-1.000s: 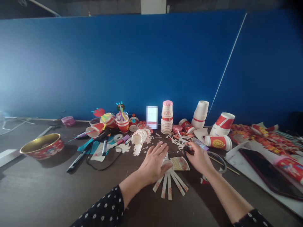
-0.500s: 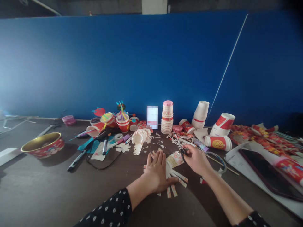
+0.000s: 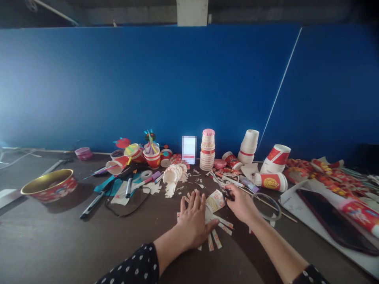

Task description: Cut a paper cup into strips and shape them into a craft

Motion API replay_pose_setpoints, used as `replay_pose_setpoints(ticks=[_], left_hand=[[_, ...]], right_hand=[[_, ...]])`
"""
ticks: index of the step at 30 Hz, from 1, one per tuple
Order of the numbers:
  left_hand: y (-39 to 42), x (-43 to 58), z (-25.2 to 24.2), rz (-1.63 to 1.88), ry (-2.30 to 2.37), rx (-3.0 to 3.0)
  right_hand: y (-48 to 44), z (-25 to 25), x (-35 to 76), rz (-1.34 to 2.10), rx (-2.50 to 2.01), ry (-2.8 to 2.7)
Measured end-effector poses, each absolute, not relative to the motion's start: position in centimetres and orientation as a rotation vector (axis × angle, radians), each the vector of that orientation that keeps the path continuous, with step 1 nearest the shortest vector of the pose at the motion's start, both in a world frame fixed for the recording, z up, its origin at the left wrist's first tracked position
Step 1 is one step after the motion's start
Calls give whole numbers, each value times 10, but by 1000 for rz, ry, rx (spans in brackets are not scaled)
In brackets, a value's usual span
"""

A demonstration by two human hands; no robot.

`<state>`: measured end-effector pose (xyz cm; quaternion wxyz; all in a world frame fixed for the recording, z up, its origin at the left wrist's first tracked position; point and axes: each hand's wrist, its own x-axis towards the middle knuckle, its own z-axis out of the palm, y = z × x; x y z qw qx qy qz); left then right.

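My left hand [image 3: 194, 220] lies flat with fingers stretched out on a cut-open paper cup [image 3: 213, 202], whose strips fan out over the dark table [image 3: 59, 240]. Several of the strips [image 3: 217, 232] stick out from under my palm toward me. My right hand [image 3: 241, 203] is closed round a pair of scissors [image 3: 220, 187], whose blades point away to the upper left, just right of the flattened cup piece. Both sleeves are black with white dots.
A gold-lined red bowl [image 3: 49, 184] stands at left. Markers, tape and decorated cups [image 3: 152, 156] lie behind, with a cup stack [image 3: 207, 150] and toppled cups [image 3: 271, 181] at the back. A wire ring [image 3: 268, 205], a dark tablet [image 3: 328, 221] and red wrappers lie right. A blue partition closes the far side.
My left hand slid toward me and pressed flat over the cup strips, covering most of them. My right hand with the scissors shifted slightly left, nearer the cup piece.
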<state>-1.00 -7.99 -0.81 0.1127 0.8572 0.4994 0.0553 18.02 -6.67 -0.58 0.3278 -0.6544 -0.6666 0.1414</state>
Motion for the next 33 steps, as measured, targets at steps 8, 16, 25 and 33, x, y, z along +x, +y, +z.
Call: replay_pose_setpoints(ticks=[8, 16, 25, 33], left_hand=[[-61, -22, 0, 660, 1437, 2319], [-45, -35, 11, 722, 1035, 1966], [-24, -54, 16, 1035, 784, 1237], [-20, -53, 12, 1130, 811, 1247]], right_hand=[[-69, 4, 182, 420, -1387, -1681], [-71, 10, 182, 594, -1239, -1543], [-75, 8, 182, 834, -1243, -1748], [-79, 9, 180, 716, -1299, -1832]])
